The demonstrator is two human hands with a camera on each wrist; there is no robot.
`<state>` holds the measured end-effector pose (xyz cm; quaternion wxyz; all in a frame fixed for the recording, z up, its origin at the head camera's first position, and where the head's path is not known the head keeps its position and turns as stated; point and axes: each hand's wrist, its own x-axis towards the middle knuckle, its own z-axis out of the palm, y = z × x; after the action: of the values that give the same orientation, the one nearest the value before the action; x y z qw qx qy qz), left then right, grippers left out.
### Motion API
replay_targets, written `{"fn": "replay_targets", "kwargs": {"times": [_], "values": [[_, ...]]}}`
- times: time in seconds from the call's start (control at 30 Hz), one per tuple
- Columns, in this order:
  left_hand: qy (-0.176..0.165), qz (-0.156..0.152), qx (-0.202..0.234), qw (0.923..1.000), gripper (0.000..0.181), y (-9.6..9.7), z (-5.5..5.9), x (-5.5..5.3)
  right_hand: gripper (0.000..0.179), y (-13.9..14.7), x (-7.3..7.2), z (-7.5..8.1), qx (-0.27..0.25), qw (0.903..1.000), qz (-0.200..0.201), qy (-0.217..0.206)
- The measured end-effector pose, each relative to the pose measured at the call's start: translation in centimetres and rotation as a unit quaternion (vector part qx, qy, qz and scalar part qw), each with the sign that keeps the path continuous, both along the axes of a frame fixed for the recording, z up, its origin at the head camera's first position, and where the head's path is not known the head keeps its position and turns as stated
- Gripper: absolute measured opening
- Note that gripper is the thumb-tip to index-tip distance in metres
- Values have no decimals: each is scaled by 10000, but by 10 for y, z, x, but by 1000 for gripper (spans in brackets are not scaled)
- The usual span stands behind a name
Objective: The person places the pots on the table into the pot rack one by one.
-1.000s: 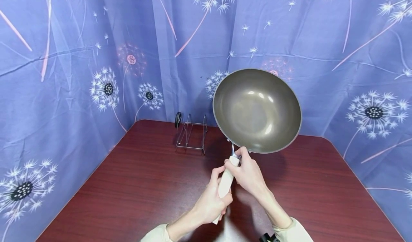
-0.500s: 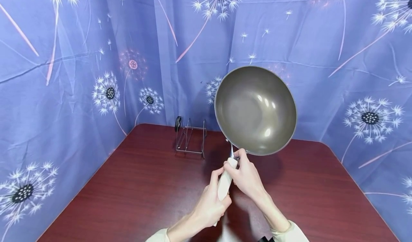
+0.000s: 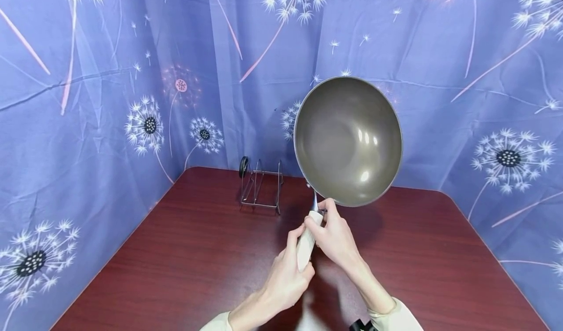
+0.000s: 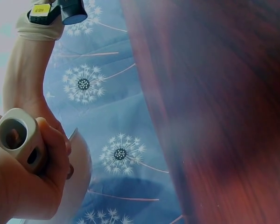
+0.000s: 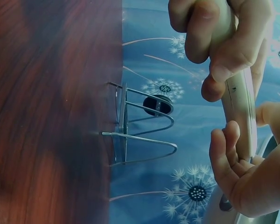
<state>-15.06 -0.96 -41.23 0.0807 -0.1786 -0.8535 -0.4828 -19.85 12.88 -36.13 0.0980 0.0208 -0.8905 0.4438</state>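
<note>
A deep wok-shaped frying pan [image 3: 347,140] with a dark grey inside is held up above the table, its bowl tilted towards me. My left hand [image 3: 286,279] grips the lower part of its white handle [image 3: 306,248]. Near the bowl, my right hand [image 3: 336,235] holds the handle's upper end between thumb and fingers. In the left wrist view the hollow butt of the handle [image 4: 18,135] pokes out of the left fist. Fingers of both hands curl round the handle [image 5: 238,100] in the right wrist view.
On the dark red wooden table [image 3: 198,253] stands a metal wire rack [image 3: 261,187] with a round black piece [image 3: 244,166] at its left end. Blue curtains [image 3: 176,37] with dandelion prints hang behind and along both sides.
The pan's bowl has risen a little and turned slightly, so its rim looks rounder. Both hands keep their hold on the handle. The rack stands in the same place.
</note>
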Motion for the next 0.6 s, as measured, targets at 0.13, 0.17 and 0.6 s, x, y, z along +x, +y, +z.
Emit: {"fn": "replay_targets", "kwargs": {"times": [0.13,0.17,0.6], "values": [[228,143,-239,9994,78,0,-2,1,34,-4,-1,-2,-43,9998,-116,128],[252,161,-268,9992,78,0,-2,1,35,-4,-1,-2,-54,9997,-150,157],[-1617,-1457,2479,9440,78,-8,9,2,27,-5,1,-8,-1256,9897,400,551]]}}
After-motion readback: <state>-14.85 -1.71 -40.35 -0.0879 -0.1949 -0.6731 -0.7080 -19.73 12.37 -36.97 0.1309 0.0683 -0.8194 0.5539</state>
